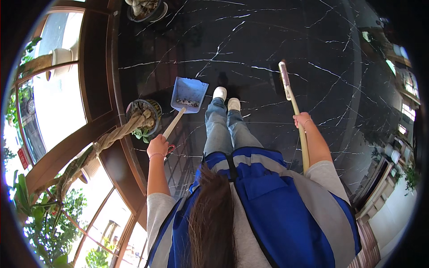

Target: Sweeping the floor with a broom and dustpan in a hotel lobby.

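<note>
My left hand [157, 146] is closed around the pale handle of a blue dustpan [190, 92]. Grey debris [187, 102] lies in the pan near its handle end. The dustpan is left of my feet, over the dark floor. In my right hand [302, 120] is the long light-coloured handle of a broom [285, 80]. Its head points away from me, ahead and to the right. The bristles are mostly hidden against the dark floor. My white shoes [227, 98] stand between the two tools.
Black marble-look flooring [254, 40] with white veins spreads ahead. Beside the dustpan stands a potted plant [147, 117] with a braided trunk, close to the brown window frame [97, 67]. Another plant pot [144, 11] is farther ahead on the left. Furniture [375, 187] lines the right side.
</note>
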Demonstrator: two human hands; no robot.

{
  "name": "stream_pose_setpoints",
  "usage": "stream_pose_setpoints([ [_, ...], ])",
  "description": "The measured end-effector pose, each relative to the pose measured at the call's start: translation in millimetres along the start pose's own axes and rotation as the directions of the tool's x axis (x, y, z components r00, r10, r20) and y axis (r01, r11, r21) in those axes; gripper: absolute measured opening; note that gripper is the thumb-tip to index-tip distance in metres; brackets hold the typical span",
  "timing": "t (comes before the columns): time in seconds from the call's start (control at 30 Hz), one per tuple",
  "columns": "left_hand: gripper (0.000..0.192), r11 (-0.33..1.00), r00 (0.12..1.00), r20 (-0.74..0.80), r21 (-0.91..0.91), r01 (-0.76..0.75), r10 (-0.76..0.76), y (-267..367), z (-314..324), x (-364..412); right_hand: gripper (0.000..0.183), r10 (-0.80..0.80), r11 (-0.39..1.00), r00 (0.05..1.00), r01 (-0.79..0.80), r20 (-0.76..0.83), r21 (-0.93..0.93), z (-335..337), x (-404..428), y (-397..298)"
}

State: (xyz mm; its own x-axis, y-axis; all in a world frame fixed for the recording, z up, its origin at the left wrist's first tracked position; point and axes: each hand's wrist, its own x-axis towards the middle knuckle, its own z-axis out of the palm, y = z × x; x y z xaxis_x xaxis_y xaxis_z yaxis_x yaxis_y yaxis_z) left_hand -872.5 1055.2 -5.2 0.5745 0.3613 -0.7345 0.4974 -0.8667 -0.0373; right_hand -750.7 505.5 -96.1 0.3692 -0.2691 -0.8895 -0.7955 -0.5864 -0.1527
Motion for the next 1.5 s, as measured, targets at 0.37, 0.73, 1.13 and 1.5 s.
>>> stream_pose_setpoints([
  [0.37,0.018,0.991,0.995,0.072,0.106,-0.079,0.072,-38.9,39.2,28.3,0.014,-0.186,0.810,0.980,0.108,-0.078,-0.577,76.3,26.2,-137.0],
  [0.73,0.021,0.990,0.988,0.121,0.088,-0.112,0.101,-50.4,39.3,47.2,0.042,-0.266,0.361,0.892,0.445,0.367,-0.820,259.8,-91.9,-127.5],
  [1.13,0.031,1.000,0.989,0.145,0.018,-0.009,0.007,-42.5,13.3,21.5,0.035,-0.367,0.370,0.842,0.523,0.396,-0.768,231.2,-167.4,-65.1],
  [1.5,0.028,0.989,0.921,0.384,-0.147,-0.015,0.071,-27.7,-45.6,-44.5,0.024,-0.189,0.912,0.974,0.125,-0.128,-0.392,182.8,-158.3,16.7],
])
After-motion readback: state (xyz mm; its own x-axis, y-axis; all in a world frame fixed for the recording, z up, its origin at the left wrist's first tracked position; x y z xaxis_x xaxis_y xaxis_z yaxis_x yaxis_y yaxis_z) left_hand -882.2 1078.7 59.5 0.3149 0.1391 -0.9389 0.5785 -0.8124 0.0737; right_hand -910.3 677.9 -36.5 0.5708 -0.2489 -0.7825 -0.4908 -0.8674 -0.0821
